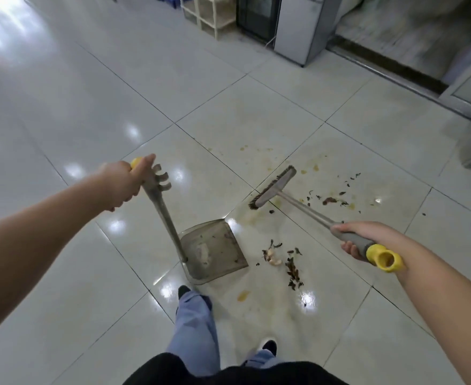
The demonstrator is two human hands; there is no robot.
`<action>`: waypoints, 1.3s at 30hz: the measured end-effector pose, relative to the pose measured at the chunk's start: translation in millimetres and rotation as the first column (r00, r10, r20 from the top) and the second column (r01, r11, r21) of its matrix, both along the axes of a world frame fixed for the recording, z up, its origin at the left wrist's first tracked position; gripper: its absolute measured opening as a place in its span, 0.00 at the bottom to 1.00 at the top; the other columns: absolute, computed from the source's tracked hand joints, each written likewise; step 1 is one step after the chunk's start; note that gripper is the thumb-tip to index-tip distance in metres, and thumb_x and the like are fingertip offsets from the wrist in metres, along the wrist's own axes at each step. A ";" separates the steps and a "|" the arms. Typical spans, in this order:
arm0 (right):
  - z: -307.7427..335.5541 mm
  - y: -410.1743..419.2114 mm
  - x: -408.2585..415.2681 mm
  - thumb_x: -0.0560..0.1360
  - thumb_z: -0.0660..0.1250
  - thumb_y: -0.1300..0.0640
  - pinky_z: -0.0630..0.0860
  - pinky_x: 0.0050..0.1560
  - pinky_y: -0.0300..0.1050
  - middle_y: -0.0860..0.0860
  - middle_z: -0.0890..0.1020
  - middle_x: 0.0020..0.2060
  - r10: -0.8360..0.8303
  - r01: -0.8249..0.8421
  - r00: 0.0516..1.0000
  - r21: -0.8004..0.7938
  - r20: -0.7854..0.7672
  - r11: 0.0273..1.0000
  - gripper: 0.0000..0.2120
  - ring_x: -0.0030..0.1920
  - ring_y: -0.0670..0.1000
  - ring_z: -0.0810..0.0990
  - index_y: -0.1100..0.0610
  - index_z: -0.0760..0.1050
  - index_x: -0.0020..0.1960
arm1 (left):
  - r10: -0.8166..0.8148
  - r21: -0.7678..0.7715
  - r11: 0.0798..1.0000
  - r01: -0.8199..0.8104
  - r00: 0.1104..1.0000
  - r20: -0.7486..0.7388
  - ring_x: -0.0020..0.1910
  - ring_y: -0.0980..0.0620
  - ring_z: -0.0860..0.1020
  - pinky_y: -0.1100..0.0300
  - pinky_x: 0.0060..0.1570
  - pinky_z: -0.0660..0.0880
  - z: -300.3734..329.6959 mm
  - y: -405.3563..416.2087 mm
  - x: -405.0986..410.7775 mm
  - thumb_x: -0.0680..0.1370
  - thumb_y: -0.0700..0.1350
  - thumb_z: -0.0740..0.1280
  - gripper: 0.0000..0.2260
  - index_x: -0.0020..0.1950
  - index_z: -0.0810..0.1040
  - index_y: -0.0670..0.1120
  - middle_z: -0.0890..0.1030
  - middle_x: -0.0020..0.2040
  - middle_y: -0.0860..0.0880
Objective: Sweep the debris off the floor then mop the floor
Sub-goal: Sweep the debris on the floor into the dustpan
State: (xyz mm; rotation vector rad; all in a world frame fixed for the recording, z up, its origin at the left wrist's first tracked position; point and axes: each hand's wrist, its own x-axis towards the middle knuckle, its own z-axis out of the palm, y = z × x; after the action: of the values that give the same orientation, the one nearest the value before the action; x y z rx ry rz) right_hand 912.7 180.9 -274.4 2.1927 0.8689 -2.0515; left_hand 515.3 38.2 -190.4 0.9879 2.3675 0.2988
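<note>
A: Hands? L hand [123, 184] curls round dustpan handle [162, 209], R hand [365, 240] wraps broom grip [356, 240].
B: Debris?
A: Pile [284, 262] on floor [62, 107] btwn both hands, just beside dustpan [215, 251]; more past broom head [273, 187].

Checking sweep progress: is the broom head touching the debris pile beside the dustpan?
Apart. The head view shows bare tile between the broom head and the debris pile lying right of the dustpan.
</note>
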 end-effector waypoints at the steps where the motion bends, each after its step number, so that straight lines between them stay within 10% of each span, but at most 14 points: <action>1: -1.1 6.1 -14.0 0.77 0.65 0.55 0.67 0.14 0.30 0.55 0.71 0.22 -0.028 0.027 0.999 -0.028 -0.022 0.999 0.09 0.13 0.45 0.68 0.61 0.71 0.45 | 0.004 0.015 1.000 -0.004 1.000 0.019 0.25 0.47 0.67 0.60 0.27 0.66 0.1 5.3 -10.8 0.77 0.64 0.49 0.31 0.30 0.69 0.39 0.69 0.27 0.44; 22: -34.4 163.5 -256.6 0.80 0.58 0.55 0.67 0.14 0.30 0.54 0.69 0.17 -0.315 0.273 0.915 -0.188 -0.251 0.943 0.11 0.13 0.45 0.68 0.62 0.65 0.43 | -0.131 -0.045 0.990 0.132 0.991 0.018 0.22 0.49 0.71 0.64 0.22 0.66 8.9 196.0 -186.2 0.72 0.70 0.52 0.33 0.30 0.72 0.41 0.72 0.24 0.47; 39: -108.0 205.0 -210.7 0.79 0.61 0.51 0.70 0.15 0.33 0.56 0.74 0.20 -0.539 0.449 0.834 -0.421 -0.120 0.788 0.17 0.15 0.48 0.72 0.65 0.71 0.42 | -0.365 -0.162 0.918 0.363 0.931 0.016 0.27 0.46 0.71 0.61 0.26 0.68 -14.4 354.4 -172.2 0.74 0.69 0.51 0.32 0.33 0.71 0.40 0.73 0.31 0.43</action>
State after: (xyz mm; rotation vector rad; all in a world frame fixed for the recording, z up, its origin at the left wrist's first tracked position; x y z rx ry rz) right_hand 702.0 385.9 -382.5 2.1380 -0.1587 -2.4689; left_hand 343.1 392.6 -204.8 1.3233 2.1228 -0.0446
